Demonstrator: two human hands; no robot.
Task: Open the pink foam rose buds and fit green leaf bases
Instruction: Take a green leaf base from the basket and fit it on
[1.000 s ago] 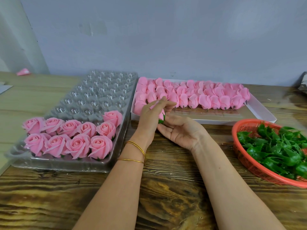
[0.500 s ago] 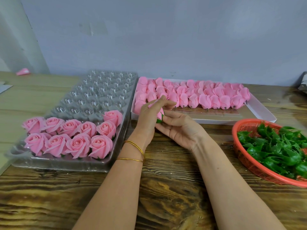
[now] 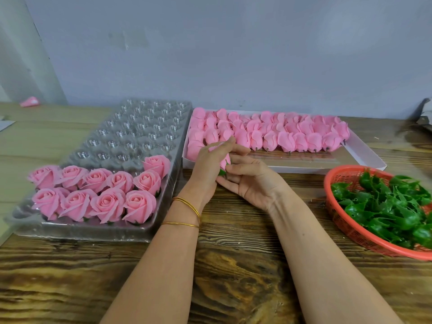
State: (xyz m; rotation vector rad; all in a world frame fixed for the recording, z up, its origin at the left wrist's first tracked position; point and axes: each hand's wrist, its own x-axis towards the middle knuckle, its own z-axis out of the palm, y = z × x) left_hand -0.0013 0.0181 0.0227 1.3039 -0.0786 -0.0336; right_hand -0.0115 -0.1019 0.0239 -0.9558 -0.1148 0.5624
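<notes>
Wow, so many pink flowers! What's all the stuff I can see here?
opened roses: ten, pink, near end of the clear tray
clear tray: one, see-through, left on the table
rose buds: many, pink, in the white box
white box: one, white, behind the hands
leaf bases: many, green, in the basket
basket: one, red, right edge
pink scrap: one, pink, far left by the wall
table: one, brown wood, under everything
held bud: one, pink with a green base, between both hands
bangles: thin, gold, left wrist
left hand: one, holds the held bud
right hand: one, holds its base
</notes>
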